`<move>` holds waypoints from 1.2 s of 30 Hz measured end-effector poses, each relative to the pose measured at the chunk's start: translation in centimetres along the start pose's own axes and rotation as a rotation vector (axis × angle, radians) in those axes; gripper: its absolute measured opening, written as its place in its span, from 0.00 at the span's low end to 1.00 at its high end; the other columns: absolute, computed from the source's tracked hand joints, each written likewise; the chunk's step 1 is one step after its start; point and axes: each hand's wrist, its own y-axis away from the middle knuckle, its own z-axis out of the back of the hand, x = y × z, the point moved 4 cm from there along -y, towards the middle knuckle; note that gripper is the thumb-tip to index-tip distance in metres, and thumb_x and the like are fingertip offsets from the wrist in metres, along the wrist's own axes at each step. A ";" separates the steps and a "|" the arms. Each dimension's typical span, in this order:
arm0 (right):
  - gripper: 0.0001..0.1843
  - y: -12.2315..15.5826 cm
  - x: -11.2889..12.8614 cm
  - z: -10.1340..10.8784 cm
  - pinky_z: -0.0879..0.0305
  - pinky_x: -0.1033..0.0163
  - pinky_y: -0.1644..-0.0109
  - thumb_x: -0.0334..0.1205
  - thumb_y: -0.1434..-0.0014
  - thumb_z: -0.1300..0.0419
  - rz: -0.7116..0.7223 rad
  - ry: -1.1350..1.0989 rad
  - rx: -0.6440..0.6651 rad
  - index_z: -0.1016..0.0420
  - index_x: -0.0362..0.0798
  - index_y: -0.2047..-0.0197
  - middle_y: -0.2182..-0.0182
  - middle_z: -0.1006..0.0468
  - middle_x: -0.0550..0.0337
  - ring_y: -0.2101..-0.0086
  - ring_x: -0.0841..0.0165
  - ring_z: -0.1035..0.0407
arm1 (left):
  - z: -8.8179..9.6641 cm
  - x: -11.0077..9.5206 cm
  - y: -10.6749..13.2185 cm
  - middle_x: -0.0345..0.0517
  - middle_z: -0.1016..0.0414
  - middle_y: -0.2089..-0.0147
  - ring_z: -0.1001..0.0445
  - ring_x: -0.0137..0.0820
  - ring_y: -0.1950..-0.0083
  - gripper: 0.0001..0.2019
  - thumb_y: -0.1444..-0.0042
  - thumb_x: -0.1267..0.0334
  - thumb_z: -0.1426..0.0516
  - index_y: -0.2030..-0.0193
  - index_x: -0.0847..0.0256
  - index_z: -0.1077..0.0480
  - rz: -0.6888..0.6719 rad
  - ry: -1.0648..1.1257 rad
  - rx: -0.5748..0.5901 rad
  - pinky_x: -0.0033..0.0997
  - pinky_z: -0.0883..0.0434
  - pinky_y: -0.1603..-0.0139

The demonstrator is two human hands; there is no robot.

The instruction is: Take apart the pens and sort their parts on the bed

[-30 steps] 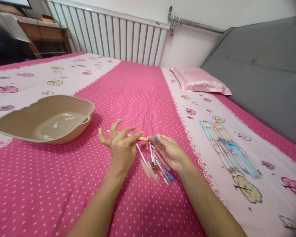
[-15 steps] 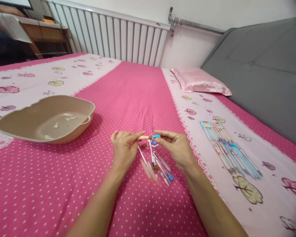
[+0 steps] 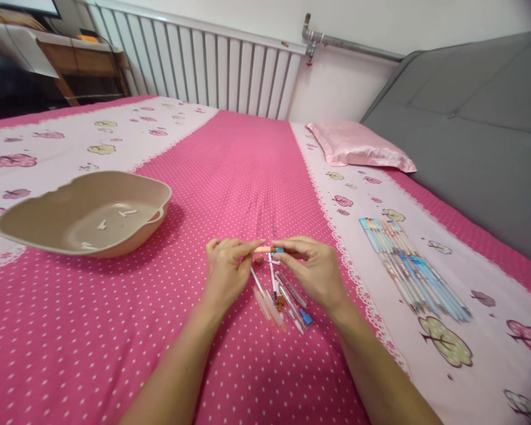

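My left hand (image 3: 225,269) pinches the orange barrel of a pen (image 3: 264,249) held level above the bedspread. My right hand (image 3: 313,268) pinches the other end, where a blue cap (image 3: 278,250) sits on the pen. Both hands meet over a small heap of loose pen parts (image 3: 282,298): clear barrels, white refills, blue and brown caps. The far end of the pen is hidden inside my left fingers.
A beige tray (image 3: 35,213) with a few small white pieces in it stands at the left. A row of several assembled pens (image 3: 411,265) lies at the right on the pale strip. A pink pillow (image 3: 358,146), a grey headboard (image 3: 469,118) and a white radiator (image 3: 194,65) lie beyond.
My left fingers, spread a second ago, have closed on the orange pen. My right hand rose from the heap with the blue cap and moved in against the pen's end.
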 end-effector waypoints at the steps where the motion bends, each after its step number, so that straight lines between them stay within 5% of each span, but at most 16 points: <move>1: 0.10 0.0 -0.1 0.0 0.32 0.60 0.62 0.42 0.49 0.38 -0.011 0.006 0.000 0.21 0.53 0.62 0.67 0.21 0.58 0.68 0.67 0.28 | 0.0 0.0 0.0 0.39 0.24 0.70 0.31 0.29 0.66 0.15 0.47 0.69 0.48 0.58 0.50 0.25 -0.002 0.005 0.000 0.39 0.46 0.54; 5: 0.15 0.1 -0.9 -0.1 0.32 0.60 0.64 0.47 0.47 0.40 -0.126 -0.029 0.049 0.22 0.49 0.58 0.67 0.20 0.55 0.69 0.66 0.27 | 0.1 -0.1 0.0 0.39 0.24 0.70 0.31 0.30 0.66 0.14 0.47 0.70 0.48 0.59 0.51 0.25 -0.019 0.012 -0.022 0.39 0.46 0.54; 12: 0.24 -0.1 -1.5 -0.2 0.36 0.64 0.73 0.55 0.43 0.49 -0.219 -0.010 0.091 0.22 0.44 0.66 0.81 0.25 0.58 0.78 0.68 0.31 | -0.1 0.0 0.1 0.39 0.25 0.71 0.31 0.30 0.66 0.14 0.47 0.70 0.47 0.60 0.51 0.25 -0.009 -0.007 0.003 0.40 0.45 0.53; 17: 0.20 -0.2 -1.2 0.2 0.35 0.64 0.72 0.50 0.45 0.43 -0.237 -0.051 0.050 0.27 0.47 0.53 0.70 0.21 0.55 0.73 0.67 0.28 | -0.1 0.3 0.1 0.41 0.23 0.67 0.30 0.32 0.64 0.13 0.46 0.68 0.48 0.58 0.51 0.25 0.026 0.008 -0.010 0.41 0.43 0.55; 23: 0.14 -0.2 -0.7 -0.2 0.32 0.59 0.60 0.37 0.49 0.39 -0.189 -0.112 0.100 0.24 0.50 0.56 0.64 0.21 0.55 0.64 0.65 0.27 | -0.2 0.4 0.1 0.43 0.22 0.66 0.28 0.34 0.64 0.13 0.46 0.68 0.47 0.57 0.52 0.25 0.039 0.019 -0.006 0.43 0.41 0.55; 30: 0.15 -0.2 -1.2 -0.1 0.32 0.58 0.60 0.41 0.47 0.40 -0.193 -0.144 0.070 0.24 0.48 0.56 0.64 0.20 0.54 0.66 0.65 0.27 | -0.1 0.2 0.1 0.42 0.21 0.63 0.28 0.34 0.63 0.14 0.46 0.69 0.48 0.57 0.50 0.26 0.041 0.051 -0.017 0.45 0.41 0.53; 36: 0.16 -0.3 -0.9 -0.1 0.35 0.62 0.67 0.49 0.46 0.43 -0.156 -0.037 0.089 0.21 0.47 0.64 0.74 0.22 0.57 0.72 0.67 0.29 | -0.1 0.1 0.1 0.42 0.21 0.63 0.26 0.35 0.62 0.13 0.46 0.68 0.47 0.58 0.50 0.25 0.022 0.070 -0.021 0.45 0.39 0.53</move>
